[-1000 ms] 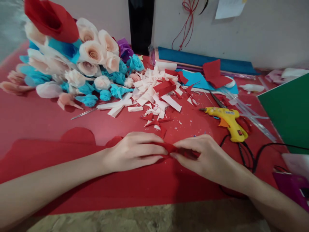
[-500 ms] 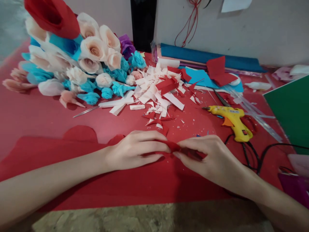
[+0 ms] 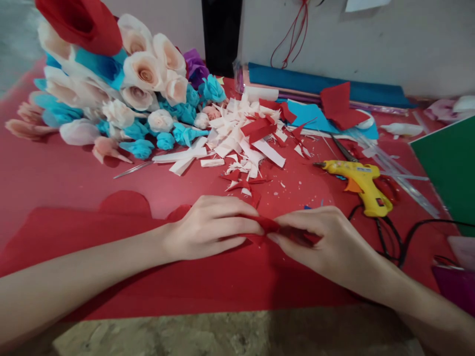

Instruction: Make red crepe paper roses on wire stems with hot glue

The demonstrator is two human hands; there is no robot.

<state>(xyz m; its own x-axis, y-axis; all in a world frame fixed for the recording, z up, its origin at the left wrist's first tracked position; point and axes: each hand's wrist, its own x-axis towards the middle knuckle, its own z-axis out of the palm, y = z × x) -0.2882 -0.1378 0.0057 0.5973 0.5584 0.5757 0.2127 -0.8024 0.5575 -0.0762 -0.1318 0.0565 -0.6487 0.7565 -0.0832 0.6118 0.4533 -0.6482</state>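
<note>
A small piece of red crepe paper [image 3: 267, 225] is held between my two hands over the red table. My left hand [image 3: 215, 225] wraps its fingers over the paper's left part and hides much of it. The thumb and forefinger of my right hand [image 3: 315, 235] pinch its right end. Beneath my left forearm lies a larger red paper sheet [image 3: 52, 227], with a rounded red paper piece [image 3: 124, 203] beside it. Cut paper scraps [image 3: 241, 133], cream and red, lie in a heap beyond my hands.
Paper flowers [image 3: 144, 74] in cream, blue and red are piled at the back left. To the right lies a yellow glue gun [image 3: 365, 183] with a black cord [image 3: 404, 242]. Clear glue sticks [image 3: 411, 190] and a green board [image 3: 449, 168] are farther right. Tweezers [image 3: 133, 169] lie near the scraps.
Both hands keep their hold on the red paper, with only slight finger movement at its right end. The whole view has shifted a little.
</note>
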